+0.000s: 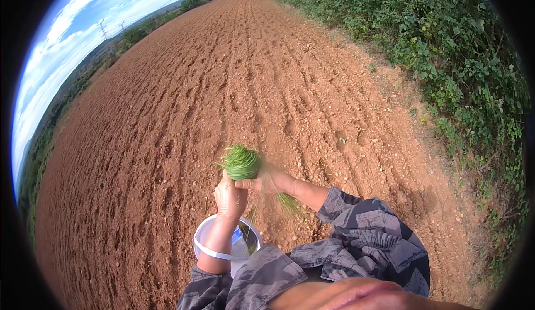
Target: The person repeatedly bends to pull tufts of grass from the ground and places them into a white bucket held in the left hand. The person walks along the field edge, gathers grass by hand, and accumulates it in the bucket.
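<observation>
A bundle of thin green grass-like blades (240, 162), coiled round on itself, stands up between my two hands. My left hand (229, 196) grips it from below. Around its right side wraps my right hand (271, 179), blurred, with the thumb laid across near the left fingers. Loose green blades (288, 203) trail down below the right hand. A white bucket (202, 231) hangs at my left forearm, its white handle (215, 255) passing over the arm. Inside it are a clear plastic bottle (239, 245) with a blue label and some green matter, partly hidden.
Ploughed reddish-brown soil (200, 101) with furrows and small stones stretches ahead. Dense leafy bushes (434, 47) line the right side. Pylons (103, 29) and low green hills stand far off to the left. My patterned grey sleeve (368, 235) covers the lower right.
</observation>
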`<state>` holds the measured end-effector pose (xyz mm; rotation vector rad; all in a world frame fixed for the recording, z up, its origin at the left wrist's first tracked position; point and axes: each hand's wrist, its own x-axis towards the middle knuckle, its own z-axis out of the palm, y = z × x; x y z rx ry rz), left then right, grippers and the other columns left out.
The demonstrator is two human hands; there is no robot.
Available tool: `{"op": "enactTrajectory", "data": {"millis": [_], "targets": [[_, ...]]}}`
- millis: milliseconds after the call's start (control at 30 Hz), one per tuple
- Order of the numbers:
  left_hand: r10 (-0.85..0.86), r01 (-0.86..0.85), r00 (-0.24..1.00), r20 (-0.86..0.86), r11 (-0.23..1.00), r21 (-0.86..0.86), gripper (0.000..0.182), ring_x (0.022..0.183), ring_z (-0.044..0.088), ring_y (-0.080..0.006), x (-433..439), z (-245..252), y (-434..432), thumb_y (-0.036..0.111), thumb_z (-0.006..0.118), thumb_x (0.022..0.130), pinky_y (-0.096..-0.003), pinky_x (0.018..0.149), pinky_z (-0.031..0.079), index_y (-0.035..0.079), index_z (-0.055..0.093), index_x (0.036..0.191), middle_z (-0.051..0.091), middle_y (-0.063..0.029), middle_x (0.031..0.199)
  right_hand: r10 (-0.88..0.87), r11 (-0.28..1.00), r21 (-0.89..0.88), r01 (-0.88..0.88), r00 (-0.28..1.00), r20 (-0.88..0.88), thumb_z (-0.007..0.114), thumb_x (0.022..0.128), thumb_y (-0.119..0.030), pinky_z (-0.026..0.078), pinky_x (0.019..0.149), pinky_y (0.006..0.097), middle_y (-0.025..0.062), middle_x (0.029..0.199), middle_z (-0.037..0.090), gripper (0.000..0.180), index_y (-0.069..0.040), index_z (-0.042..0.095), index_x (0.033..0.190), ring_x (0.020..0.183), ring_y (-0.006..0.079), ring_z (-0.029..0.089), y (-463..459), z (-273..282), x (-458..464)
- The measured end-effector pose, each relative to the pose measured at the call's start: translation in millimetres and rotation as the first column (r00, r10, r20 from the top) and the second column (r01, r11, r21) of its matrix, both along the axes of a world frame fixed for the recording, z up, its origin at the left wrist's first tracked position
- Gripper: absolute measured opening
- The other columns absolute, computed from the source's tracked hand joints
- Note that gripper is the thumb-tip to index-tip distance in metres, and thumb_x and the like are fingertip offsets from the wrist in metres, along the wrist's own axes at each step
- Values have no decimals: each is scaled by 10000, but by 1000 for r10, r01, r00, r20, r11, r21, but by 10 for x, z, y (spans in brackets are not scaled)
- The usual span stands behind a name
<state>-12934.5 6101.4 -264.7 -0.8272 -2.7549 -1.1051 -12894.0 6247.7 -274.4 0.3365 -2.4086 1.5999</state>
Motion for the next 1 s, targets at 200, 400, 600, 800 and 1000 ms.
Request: {"op": "enactTrajectory", "data": {"millis": [200,400,600,800,1000], "targets": [[-361,352,928,-92,931,-98,687,935,635,-378,-1331,-236,821,237,750,766,-431,774,513,37,381,1310,631,-232,1053,-52,999,-8,52,998,-24,702,777,-550,422,1020,374,135,1215,624,621,-125,602,1217,1159,261,574,1080,-279,-1213],[-832,428,303,465,555,713,985,1343,343,-268,-3098,-319,1816,341,817,743,-411,1100,289,3,235,1462,387,-166,1431,-53,991,119,63,995,-81,685,816,-505,420,1025,409,110,1220,624,578,-89,608,1209,1160,279,568,2126,-199,-2588],[-784,41,145,604,615,788,210,604,521,-117,-4278,-193,2681,123,666,831,-228,494,414,59,534,982,551,-28,778,139,957,-286,-50,944,300,715,840,-352,457,953,360,88,1161,627,479,-60,592,1198,1086,177,566,2985,92,-3786],[-701,-161,104,706,688,707,85,550,405,-58,-5521,-162,3319,108,560,860,-185,420,284,88,500,917,453,16,717,-95,926,376,39,987,132,629,854,-169,506,843,371,163,1090,636,356,-16,569,1170,916,228,636,3755,-50,-5048],[-794,-289,-7,608,584,758,103,554,361,-34,-6960,-492,4085,120,524,907,-159,406,286,52,482,973,413,29,707,143,232,725,648,714,-685,545,830,-105,508,529,241,104,855,622,346,8,583,1155,653,140,631,4660,-406,-6295]]}}
